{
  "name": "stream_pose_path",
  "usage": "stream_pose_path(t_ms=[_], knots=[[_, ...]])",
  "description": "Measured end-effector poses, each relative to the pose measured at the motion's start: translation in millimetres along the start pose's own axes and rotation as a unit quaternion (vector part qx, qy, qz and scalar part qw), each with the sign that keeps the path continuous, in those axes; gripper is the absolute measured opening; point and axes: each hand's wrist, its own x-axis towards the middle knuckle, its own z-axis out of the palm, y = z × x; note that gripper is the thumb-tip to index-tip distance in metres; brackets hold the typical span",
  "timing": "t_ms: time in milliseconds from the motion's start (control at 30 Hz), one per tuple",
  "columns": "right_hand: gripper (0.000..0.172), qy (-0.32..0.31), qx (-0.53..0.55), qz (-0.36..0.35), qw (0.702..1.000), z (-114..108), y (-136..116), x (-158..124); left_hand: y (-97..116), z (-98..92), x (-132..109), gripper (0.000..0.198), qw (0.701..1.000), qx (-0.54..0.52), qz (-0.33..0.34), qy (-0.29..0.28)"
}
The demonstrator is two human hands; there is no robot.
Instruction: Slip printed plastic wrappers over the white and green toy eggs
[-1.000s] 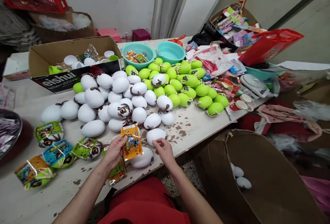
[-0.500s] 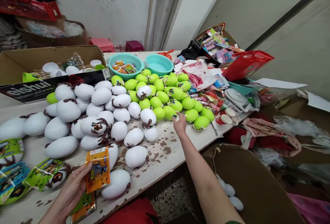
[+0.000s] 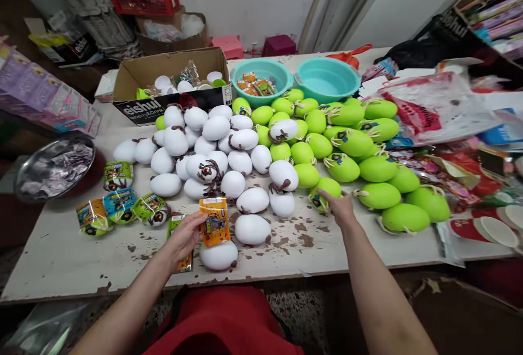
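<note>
An orange printed packet (image 3: 214, 223) is pinched upright in my left hand (image 3: 184, 239), above a white toy egg (image 3: 219, 256) near the table's front edge. Beneath that hand, more packets (image 3: 174, 226) lie flat, partly covered. My right hand (image 3: 341, 206) has its fingers closed on a lime-green toy egg (image 3: 326, 186) at the front of the green group. A dark printed figure and pale cord show on that egg's lower side. White eggs with brown ties (image 3: 204, 169) are heaped between the hands, and green eggs (image 3: 378, 169) spread to the right.
Packet-wrapped eggs (image 3: 119, 206) sit at left near a metal bowl (image 3: 92, 165). Behind the eggs stand an open carton (image 3: 137, 72), a turquoise basin with packets (image 3: 241, 93) and another turquoise basin (image 3: 327, 78). Paper cups (image 3: 496, 231) and plastic bags (image 3: 441, 104) crowd the right.
The view has swung left, bringing the metal bowl into sight. My left hand keeps the orange packet; my right hand's fingers remain at the same green egg, which now shows more of its print.
</note>
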Motion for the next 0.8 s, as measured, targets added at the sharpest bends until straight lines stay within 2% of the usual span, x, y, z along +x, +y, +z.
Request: stream_pose_path(t_ms=[67, 133, 200, 267, 333, 433, 567, 667, 700, 733, 800], knots=[[0.076, -0.023, 0.046, 0.035, 0.998, -9, 10, -36, 4, 2.8, 0, 0.023, 0.999, 0.029, 0.0, -0.016], [0.068, -0.102, 0.155, 0.082, 0.979, -15, 13, -86, 7, 9.0, 0, 0.027, 0.998, 0.05, -0.004, -0.032], [0.063, -0.221, 0.256, 0.126, 0.933, -14, 8, -145, 9, 18.4, -1, 0.03, 0.996, 0.067, -0.019, -0.055], [0.066, -0.336, 0.268, 0.146, 0.891, -3, -4, -201, 11, 29.3, -3, 0.031, 0.991, 0.08, -0.043, -0.097], [0.07, -0.441, 0.246, 0.145, 0.85, 13, -19, -241, 13, 38.8, -5, 0.032, 0.983, 0.09, -0.07, -0.145], [0.076, -0.543, 0.209, 0.124, 0.804, 33, -38, -265, 18, 44.9, -6, 0.031, 0.968, 0.135, -0.093, -0.188], [0.09, -0.596, 0.16, 0.091, 0.782, 51, -51, -267, 24, 41.2, -4, 0.03, 0.947, 0.225, -0.098, -0.208], [0.086, -0.622, 0.154, 0.085, 0.763, 66, -55, -277, 31, 35.2, -7, 0.03, 0.923, 0.291, -0.066, -0.242], [0.081, -0.619, 0.161, 0.091, 0.763, 70, -57, -284, 34, 31.7, -10, 0.029, 0.926, 0.301, -0.022, -0.226], [0.075, -0.61, 0.173, 0.099, 0.767, 74, -58, -291, 37, 27.0, -14, 0.031, 0.935, 0.299, 0.038, -0.187], [0.068, -0.583, 0.209, 0.116, 0.777, 81, -59, -309, 42, 13.3, -24, 0.044, 0.949, 0.261, 0.163, -0.065]])
